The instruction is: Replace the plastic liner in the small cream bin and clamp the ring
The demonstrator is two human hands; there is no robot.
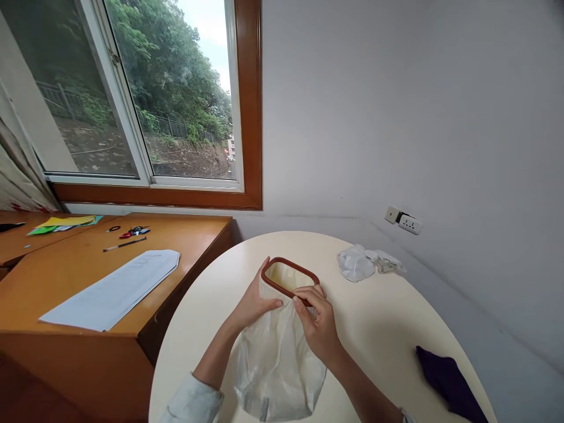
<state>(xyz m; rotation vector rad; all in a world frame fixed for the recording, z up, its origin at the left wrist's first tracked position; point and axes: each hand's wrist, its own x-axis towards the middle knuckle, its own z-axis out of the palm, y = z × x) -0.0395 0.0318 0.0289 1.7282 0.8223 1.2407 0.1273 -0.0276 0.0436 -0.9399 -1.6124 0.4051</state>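
A small trash bin [286, 272] with a cream inside and a rounded brown rim stands on the pale table. A translucent white plastic bag [277, 364] hangs from around the rim and spreads out over the table toward me, hiding the bin's body. My left hand [256, 302] is wrapped round the bin's left side, its thumb pressing the bag just below the rim. At the front right corner, the fingers of my right hand [318, 322] pinch the rim together with the bag's edge.
Crumpled clear plastic [356, 262] lies at the table's back right, and a dark purple cloth [452, 382] near its right edge. The wooden desk [202, 241] at left holds papers [118, 288], a pen [124, 244] and scissors [132, 232]. A wall with sockets [410, 224] stands behind.
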